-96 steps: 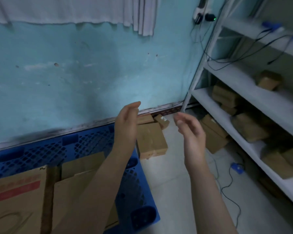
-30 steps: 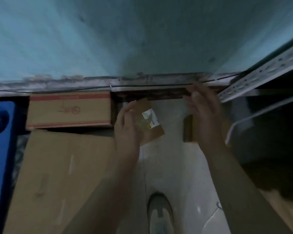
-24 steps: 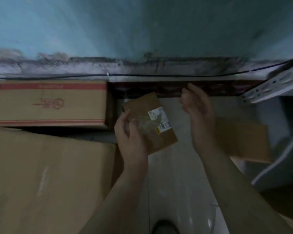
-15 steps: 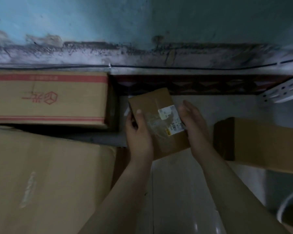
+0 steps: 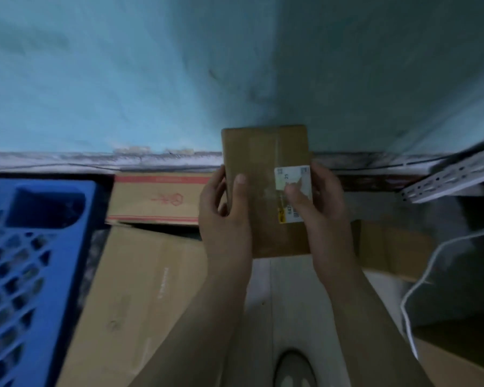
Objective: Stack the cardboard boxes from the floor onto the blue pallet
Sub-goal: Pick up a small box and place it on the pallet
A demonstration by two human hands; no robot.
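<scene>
I hold a small flat cardboard box (image 5: pixel 263 163) with a white and yellow label in the air in front of the blue wall. My left hand (image 5: pixel 224 219) grips its left edge, thumb on top. My right hand (image 5: pixel 319 208) grips its right edge, thumb on the label. The blue pallet (image 5: pixel 20 261) lies at the left edge of the view. A large plain cardboard box (image 5: pixel 140 289) lies on the floor beside the pallet. A box with red stripes (image 5: pixel 157 199) sits behind it against the wall.
Another cardboard box (image 5: pixel 391 247) lies on the floor at the right, under a white metal shelf rail (image 5: pixel 453 174). A white cable (image 5: pixel 425 275) hangs there. My shoe (image 5: pixel 294 370) shows on the pale floor at the bottom.
Both hands have closed on the small box and lifted it off the floor toward me. The view has swung left, so the blue pallet is back in sight.
</scene>
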